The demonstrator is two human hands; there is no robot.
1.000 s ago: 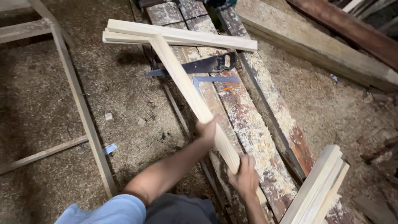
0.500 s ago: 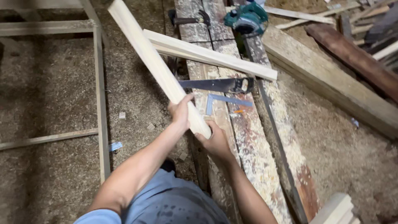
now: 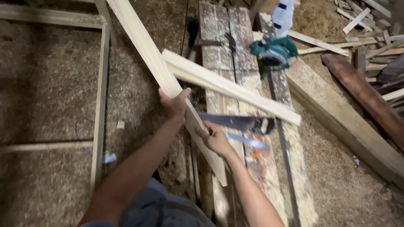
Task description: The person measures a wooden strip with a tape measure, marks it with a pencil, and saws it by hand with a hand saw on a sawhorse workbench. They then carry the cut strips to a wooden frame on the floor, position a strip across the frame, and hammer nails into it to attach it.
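Observation:
Both my hands grip one long pale wooden plank (image 3: 147,59) that slants from the top left down to the centre. My left hand (image 3: 173,105) wraps the plank about mid-length, thumb on its right edge. My right hand (image 3: 214,138) holds the plank lower, near its near end. A second pale plank (image 3: 235,90) lies across the sawdust-covered workbench boards (image 3: 219,46), crossing under the one I hold. A hand saw (image 3: 240,123) with a dark handle lies on the bench just right of my right hand, with a grey metal square (image 3: 248,142) below it.
A green circular saw (image 3: 273,51) sits on the bench farther away. A wooden frame (image 3: 101,96) lies on the sawdust floor at left. Heavy beams (image 3: 349,126) and scrap strips (image 3: 357,19) lie at right. My knees are at the bottom edge.
The plank has swung so its far end points more to the upper left and lifted off the crossing plank. My hands have moved up with it; the view has shifted forward along the bench.

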